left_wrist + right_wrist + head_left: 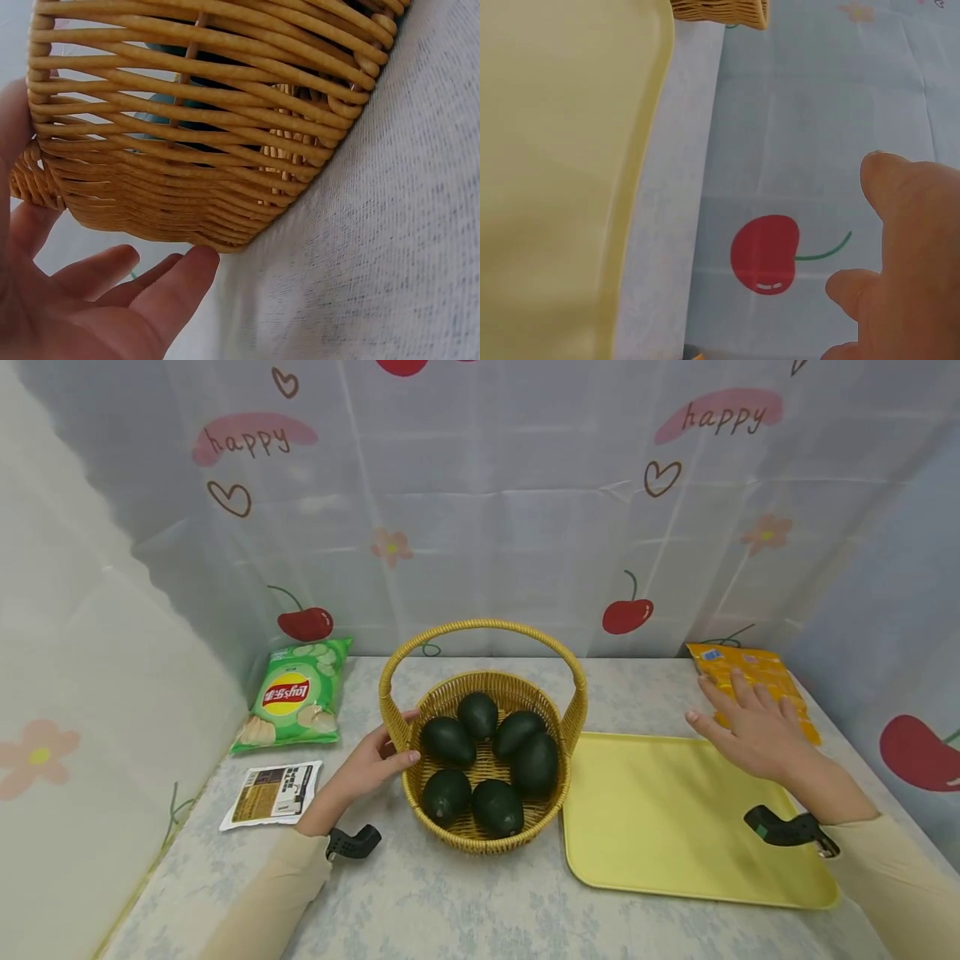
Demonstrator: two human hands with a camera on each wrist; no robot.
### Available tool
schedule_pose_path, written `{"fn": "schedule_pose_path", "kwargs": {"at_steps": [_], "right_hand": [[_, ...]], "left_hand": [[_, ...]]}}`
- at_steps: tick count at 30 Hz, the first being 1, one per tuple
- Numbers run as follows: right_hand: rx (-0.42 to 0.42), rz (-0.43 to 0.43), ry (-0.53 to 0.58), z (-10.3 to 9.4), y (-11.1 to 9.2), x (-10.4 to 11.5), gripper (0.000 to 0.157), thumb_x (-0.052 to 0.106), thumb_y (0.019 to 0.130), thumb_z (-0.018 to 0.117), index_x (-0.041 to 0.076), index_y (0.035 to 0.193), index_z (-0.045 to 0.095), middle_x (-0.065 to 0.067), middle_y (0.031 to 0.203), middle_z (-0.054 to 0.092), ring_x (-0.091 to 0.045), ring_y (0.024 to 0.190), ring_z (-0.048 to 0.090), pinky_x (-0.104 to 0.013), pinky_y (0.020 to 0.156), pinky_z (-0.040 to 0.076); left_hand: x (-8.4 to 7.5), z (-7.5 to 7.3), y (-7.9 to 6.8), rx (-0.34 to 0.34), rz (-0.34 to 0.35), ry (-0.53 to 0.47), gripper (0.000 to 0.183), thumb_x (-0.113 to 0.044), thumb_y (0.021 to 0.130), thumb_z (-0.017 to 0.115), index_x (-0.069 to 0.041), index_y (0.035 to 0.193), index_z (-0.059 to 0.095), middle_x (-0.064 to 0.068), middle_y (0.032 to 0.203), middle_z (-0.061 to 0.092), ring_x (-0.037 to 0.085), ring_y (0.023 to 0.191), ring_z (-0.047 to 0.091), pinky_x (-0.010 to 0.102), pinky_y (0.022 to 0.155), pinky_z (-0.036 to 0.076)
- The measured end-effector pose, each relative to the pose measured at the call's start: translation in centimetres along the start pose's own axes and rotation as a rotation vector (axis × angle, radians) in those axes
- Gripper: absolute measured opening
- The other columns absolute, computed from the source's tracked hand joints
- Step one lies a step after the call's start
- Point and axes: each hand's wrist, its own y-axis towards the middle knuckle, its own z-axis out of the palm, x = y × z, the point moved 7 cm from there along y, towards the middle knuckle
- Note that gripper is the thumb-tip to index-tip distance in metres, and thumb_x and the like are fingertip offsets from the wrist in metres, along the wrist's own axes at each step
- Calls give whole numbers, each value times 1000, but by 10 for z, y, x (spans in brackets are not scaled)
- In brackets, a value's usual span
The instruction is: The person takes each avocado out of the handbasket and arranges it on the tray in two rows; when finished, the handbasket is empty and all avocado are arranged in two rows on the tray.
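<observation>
My left hand [378, 766] grips the left side of a yellow wicker basket [480, 845] with a tall arched handle. The thumb lies over the rim, while the other fingers spread against the outer weave [180, 165] in the left wrist view. Several dark green avocados [498, 807] lie inside the basket. My right hand [757, 739] hovers over the back right of a pale yellow tray [645, 827], fingers spread and holding nothing. Behind that hand lies an orange packet [795, 693], partly hidden by the fingers.
A green bag of Lay's chips [300, 697] sits at the back left. In front of it lies a flat white and brown packet [273, 795]. Printed curtains [480, 543] enclose the back and sides of the table [420, 910].
</observation>
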Motion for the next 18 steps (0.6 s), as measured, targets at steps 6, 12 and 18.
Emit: {"fn": "schedule_pose_path", "kwargs": {"at_steps": [6,12,18], "right_hand": [[2,-15,-5,-1,-3,7,82,61,105,34,8,164,12,-41,162,-7,-69,143,3,-84,107,-2],[-9,-53,-5,-3,-5,18,80,59,106,37,9,164,14,-39,163,-5,-69,143,5,-83,109,0],[-31,-75,1,-4,-7,25,78,57,106,39,9,164,16,-37,165,-2,-67,144,7,-83,110,1]], "left_hand": [[4,2,1,-5,-20,-59,58,-8,99,64,-1,152,41,27,156,42,48,132,52,19,92,52],[7,1,0,-31,-35,-44,54,-7,98,64,-1,148,45,25,153,45,45,131,53,21,92,52],[9,2,0,-36,-50,-52,52,-8,97,65,-1,145,46,25,150,47,43,127,56,24,91,54]]}}
